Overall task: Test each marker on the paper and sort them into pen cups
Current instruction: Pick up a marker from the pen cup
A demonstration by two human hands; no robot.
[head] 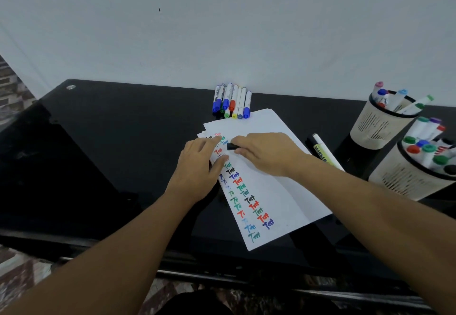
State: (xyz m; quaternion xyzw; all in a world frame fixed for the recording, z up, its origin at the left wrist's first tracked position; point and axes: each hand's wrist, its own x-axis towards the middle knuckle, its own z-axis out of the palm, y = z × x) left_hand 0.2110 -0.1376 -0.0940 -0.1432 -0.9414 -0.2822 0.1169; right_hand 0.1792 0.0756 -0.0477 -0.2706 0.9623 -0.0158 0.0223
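Observation:
White paper sheets (276, 186) lie on a black table (123, 142), marked with columns of coloured "Test" words. My left hand (199, 166) rests flat on the paper's left edge. My right hand (266, 153) grips a black marker (232, 146) whose black end pokes out over the upper part of the paper. Several capped markers (232, 101) lie in a row at the table's back edge. Two cream pen cups stand at the right, the far cup (375, 127) and the near cup (404, 179), both holding several markers.
Two markers (320, 151), one black and one white, lie on the table between the paper and the cups. A white wall rises right behind the table. The table's front edge runs just below the paper.

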